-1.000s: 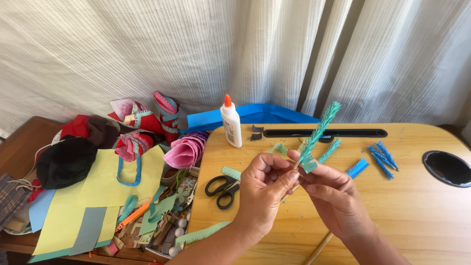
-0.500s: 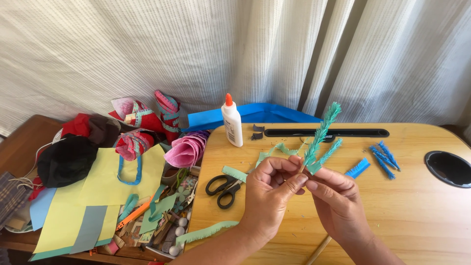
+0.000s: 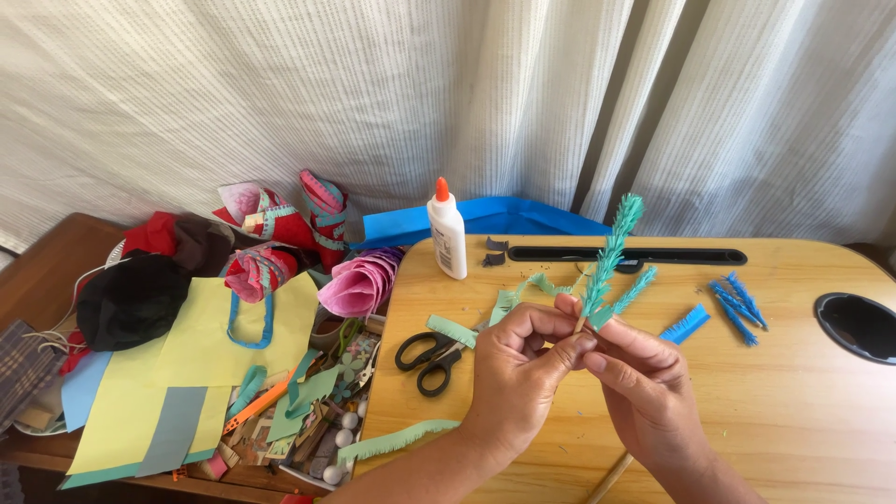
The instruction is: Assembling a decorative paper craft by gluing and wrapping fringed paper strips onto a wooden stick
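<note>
My left hand (image 3: 518, 373) and my right hand (image 3: 644, 383) meet in front of me over the wooden lap table (image 3: 803, 411). Together they pinch the lower end of a thin stick wrapped in teal fringed paper (image 3: 609, 257), which points up and slightly right. A short teal fringed branch (image 3: 637, 289) juts out to the right near my fingers. A loose strip of pale green fringed paper (image 3: 523, 294) trails from my left fingers toward the table.
Black scissors (image 3: 427, 357) and a white glue bottle with an orange cap (image 3: 446, 235) stand left of my hands. Blue fringed pieces (image 3: 737, 303) lie at the right, beside a black cup hole (image 3: 859, 325). Coloured paper sheets and scraps (image 3: 187, 373) cover the left table.
The teal stick has tipped more upright and turned in my fingers, and both hands have shifted slightly to the right. The green strip now hangs looser by my left hand.
</note>
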